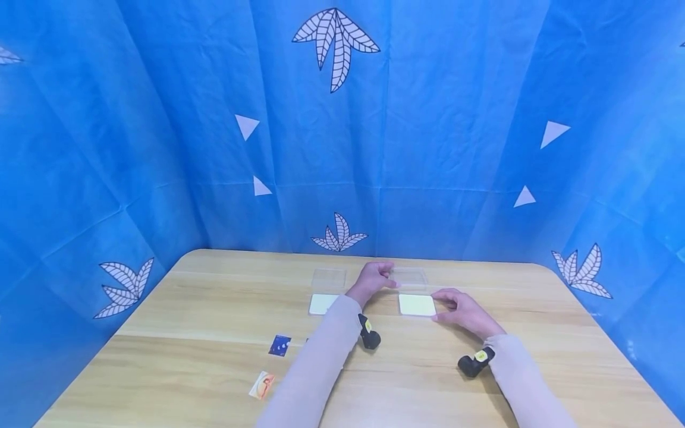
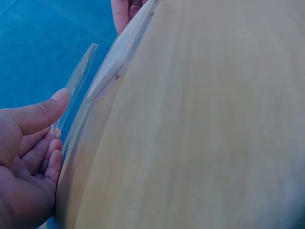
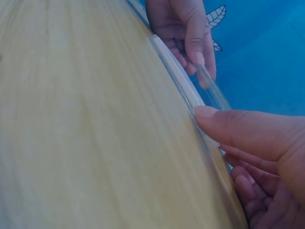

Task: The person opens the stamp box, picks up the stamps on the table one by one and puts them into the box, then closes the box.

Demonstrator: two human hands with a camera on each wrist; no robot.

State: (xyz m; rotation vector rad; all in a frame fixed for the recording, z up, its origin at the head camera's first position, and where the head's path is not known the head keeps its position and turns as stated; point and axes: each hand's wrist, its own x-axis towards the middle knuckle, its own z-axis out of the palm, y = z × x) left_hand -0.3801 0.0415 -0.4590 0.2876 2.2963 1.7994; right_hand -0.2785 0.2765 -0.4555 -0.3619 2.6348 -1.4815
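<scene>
With thumb and fingers, my left hand point(image 1: 371, 279) pinches the left edge of a thin clear plastic lid point(image 1: 411, 276). In the left wrist view the lid point(image 2: 80, 78) tilts up off the wooden table. My right hand point(image 1: 467, 312) grips the right edge of a flat clear box point(image 1: 398, 305), thumb on the near corner and fingers beyond. Inside it lies a pale yellow block point(image 1: 417, 305) that looks like a stack of paper. In the right wrist view the box point(image 3: 176, 71) stands between the two hands, low on the tabletop.
A second flat box with a whitish block point(image 1: 323, 304) and a second clear lid point(image 1: 329, 278) lie left of my left hand. Nearer are a dark blue card point(image 1: 280, 345) and a white-and-orange card point(image 1: 261, 385). A blue curtain point(image 1: 428, 148) hangs behind the wooden table point(image 1: 401, 380).
</scene>
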